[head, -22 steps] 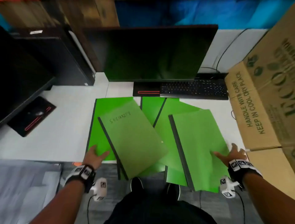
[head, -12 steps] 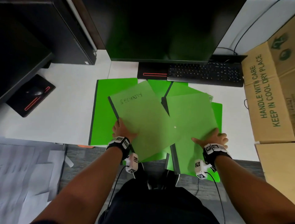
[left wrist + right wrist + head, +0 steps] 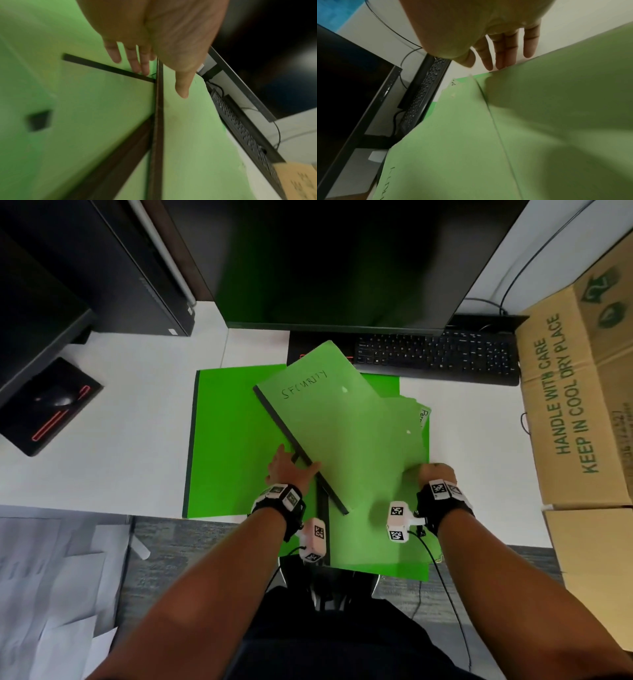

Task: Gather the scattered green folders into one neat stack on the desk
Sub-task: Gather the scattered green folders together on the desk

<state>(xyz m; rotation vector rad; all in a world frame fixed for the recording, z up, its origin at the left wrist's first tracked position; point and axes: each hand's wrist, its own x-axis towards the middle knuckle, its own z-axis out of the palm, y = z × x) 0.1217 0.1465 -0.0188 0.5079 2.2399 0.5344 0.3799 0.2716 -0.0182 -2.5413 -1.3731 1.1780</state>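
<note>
Several green folders overlap at the desk's [image 3: 137,422] front middle. On top lies the tilted folder marked SECURITY [image 3: 335,422], its black spine [image 3: 158,108] facing left and its far corner over the monitor base. A large folder [image 3: 233,440] lies flat beneath it on the left. Another folder [image 3: 376,535] hangs over the front edge. My left hand [image 3: 291,465] presses against the spine, fingers [image 3: 137,63] straight, thumb [image 3: 181,88] lying on the cover. With straight fingers [image 3: 501,54], my right hand [image 3: 436,472] touches the right edge of a folder [image 3: 556,108].
A black monitor [image 3: 335,261] and keyboard [image 3: 438,357] stand just behind the folders. A cardboard box [image 3: 579,405] blocks the right side. A computer tower [image 3: 137,268] and a mouse on a black pad [image 3: 51,405] are at the left. Loose papers [image 3: 51,577] lie lower left.
Both hands moved inward, sliding the folders together. The SECURITY folder shifted right and toward the monitor, now covering the right-hand folders. The view has leaned closer to the desk.
</note>
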